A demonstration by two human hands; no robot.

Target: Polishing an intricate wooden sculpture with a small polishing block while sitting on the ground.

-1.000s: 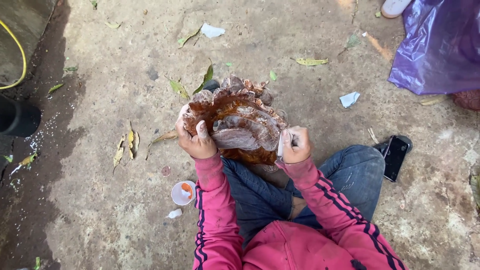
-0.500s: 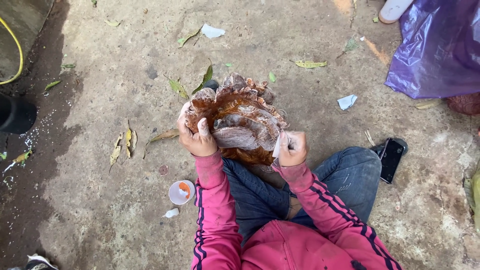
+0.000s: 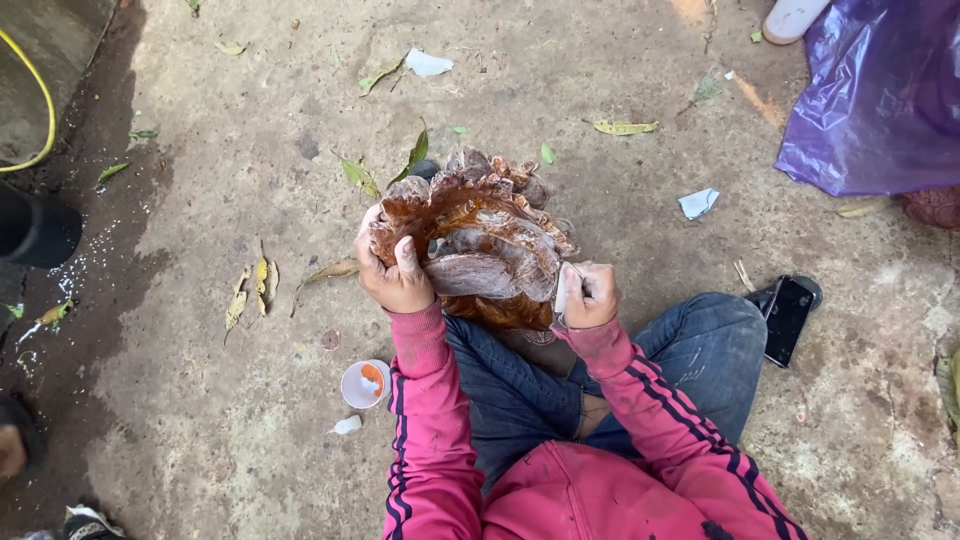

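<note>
A large reddish-brown layered bracket mushroom rests against my knees, above the concrete ground. My left hand grips its left edge, thumb pressed on the top face. At the mushroom's right edge my right hand is closed around a small pale piece, maybe a cloth or scraper, held against the rim. Both sleeves are pink with dark stripes. My legs are in blue jeans.
A small white cup with orange inside and a white scrap lie left of my leg. A black phone is at right, a purple plastic bag at upper right. A dark pipe, a yellow hose and dry leaves lie at left.
My right hand has shifted slightly right and down along the mushroom's rim and back. A foot has come into view at the lower left edge.
</note>
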